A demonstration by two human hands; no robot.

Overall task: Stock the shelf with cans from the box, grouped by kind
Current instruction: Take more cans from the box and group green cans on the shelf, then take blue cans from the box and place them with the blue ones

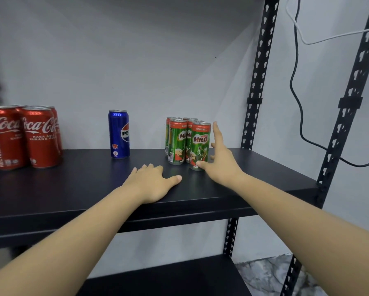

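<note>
Green cans (188,142) stand clustered on the black shelf (254,167); left of them stands one blue can (119,134), further left the red cans (23,137). The right hand (220,161) spreads open against the nearest green can, gripping nothing. The left hand (151,182) rests flat, empty, just left of the green cluster. This looks like squaring up the green group; next comes another can from the box, out of view.

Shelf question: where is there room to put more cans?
On the shelf, bare patches lie between the Coca-Cola cans and the Pepsi can, between Pepsi and the Milo cans, and right of the right hand. The Milo cluster is crowded.
</note>
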